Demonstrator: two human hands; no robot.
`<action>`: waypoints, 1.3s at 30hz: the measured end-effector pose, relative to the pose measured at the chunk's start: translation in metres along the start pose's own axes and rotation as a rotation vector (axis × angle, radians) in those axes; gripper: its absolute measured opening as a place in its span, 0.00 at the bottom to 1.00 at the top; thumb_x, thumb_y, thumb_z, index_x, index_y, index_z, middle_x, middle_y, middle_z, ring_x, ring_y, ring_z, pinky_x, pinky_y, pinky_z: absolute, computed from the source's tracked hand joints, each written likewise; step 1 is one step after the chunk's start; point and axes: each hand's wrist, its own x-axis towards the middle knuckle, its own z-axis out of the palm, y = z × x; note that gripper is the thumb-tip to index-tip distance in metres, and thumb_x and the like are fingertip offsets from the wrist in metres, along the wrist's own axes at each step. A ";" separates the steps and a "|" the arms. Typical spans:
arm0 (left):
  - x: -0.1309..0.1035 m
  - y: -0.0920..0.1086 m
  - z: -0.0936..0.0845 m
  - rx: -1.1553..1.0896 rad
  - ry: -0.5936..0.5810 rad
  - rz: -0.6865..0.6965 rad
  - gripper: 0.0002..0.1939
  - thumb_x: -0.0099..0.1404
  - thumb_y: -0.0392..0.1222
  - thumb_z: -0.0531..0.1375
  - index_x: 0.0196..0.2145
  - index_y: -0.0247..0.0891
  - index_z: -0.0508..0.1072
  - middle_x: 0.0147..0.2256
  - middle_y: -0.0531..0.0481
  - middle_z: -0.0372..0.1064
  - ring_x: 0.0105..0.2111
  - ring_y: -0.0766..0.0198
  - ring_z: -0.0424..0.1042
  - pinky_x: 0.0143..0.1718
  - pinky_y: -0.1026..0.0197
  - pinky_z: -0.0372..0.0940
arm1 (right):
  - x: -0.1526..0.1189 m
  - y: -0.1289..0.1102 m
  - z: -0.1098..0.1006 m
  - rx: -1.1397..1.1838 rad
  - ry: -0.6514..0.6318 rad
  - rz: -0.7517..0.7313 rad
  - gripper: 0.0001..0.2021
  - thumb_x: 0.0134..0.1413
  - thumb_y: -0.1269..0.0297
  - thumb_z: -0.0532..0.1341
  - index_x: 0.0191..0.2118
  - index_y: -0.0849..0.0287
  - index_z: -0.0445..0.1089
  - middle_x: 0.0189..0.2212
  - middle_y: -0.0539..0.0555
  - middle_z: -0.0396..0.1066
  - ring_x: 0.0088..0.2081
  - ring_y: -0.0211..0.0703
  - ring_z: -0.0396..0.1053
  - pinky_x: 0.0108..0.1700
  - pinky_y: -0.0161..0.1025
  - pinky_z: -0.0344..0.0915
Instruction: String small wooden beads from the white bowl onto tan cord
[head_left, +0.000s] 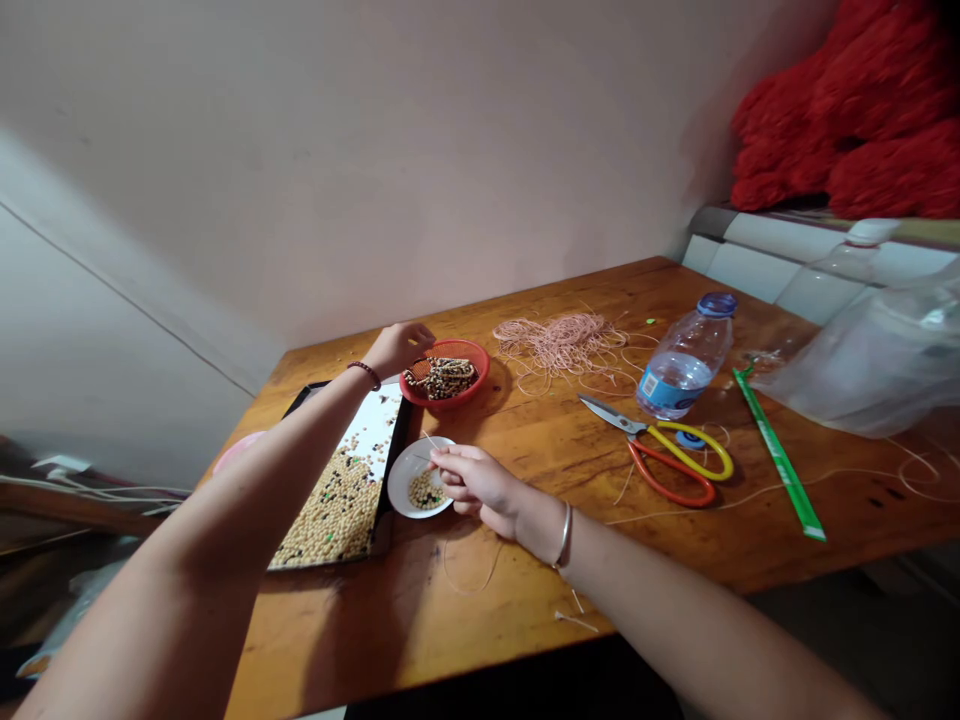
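My left hand (401,348) reaches over the left rim of a red plastic basket (469,388), fingers loosely bent and apart. Strings of cream and dark beads (450,377) lie heaped in that basket, just below the fingers. Above a small white bowl (401,480), my right hand (476,483) is closed in a pinch on a thin pale cord (427,437), whose tip sticks out past the fingertips. A thin loop hangs or lies below this hand. Loose cream, black and green beads (426,492) sit in the bowl.
Left of the bowl is a dark-rimmed tray of loose beads (330,515). A tangle of pink cord (562,342) lies at the back. On the right are scissors (637,428), a water bottle (684,365), a green strip (780,455) and a clear plastic bag (862,350).
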 end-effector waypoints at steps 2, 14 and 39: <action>-0.003 0.002 0.005 0.043 -0.039 0.030 0.11 0.57 0.43 0.63 0.38 0.40 0.76 0.39 0.45 0.76 0.40 0.57 0.74 0.42 0.60 0.65 | 0.000 0.000 0.000 -0.006 -0.001 0.003 0.08 0.59 0.63 0.57 0.31 0.60 0.61 0.16 0.39 0.45 0.16 0.26 0.36 0.20 0.31 0.30; -0.007 -0.007 0.038 -0.323 -0.093 -0.083 0.14 0.55 0.49 0.65 0.36 0.38 0.74 0.32 0.47 0.73 0.30 0.62 0.70 0.32 0.63 0.64 | 0.001 -0.001 -0.001 0.003 -0.014 0.002 0.09 0.60 0.63 0.57 0.31 0.60 0.60 0.16 0.39 0.45 0.16 0.26 0.36 0.19 0.30 0.31; -0.029 0.010 0.017 -1.288 -0.114 -0.227 0.07 0.62 0.40 0.63 0.35 0.33 0.72 0.26 0.49 0.68 0.21 0.71 0.64 0.22 0.69 0.63 | 0.000 -0.002 -0.001 -0.019 0.005 0.014 0.09 0.63 0.66 0.54 0.30 0.60 0.59 0.17 0.40 0.46 0.15 0.26 0.37 0.18 0.30 0.30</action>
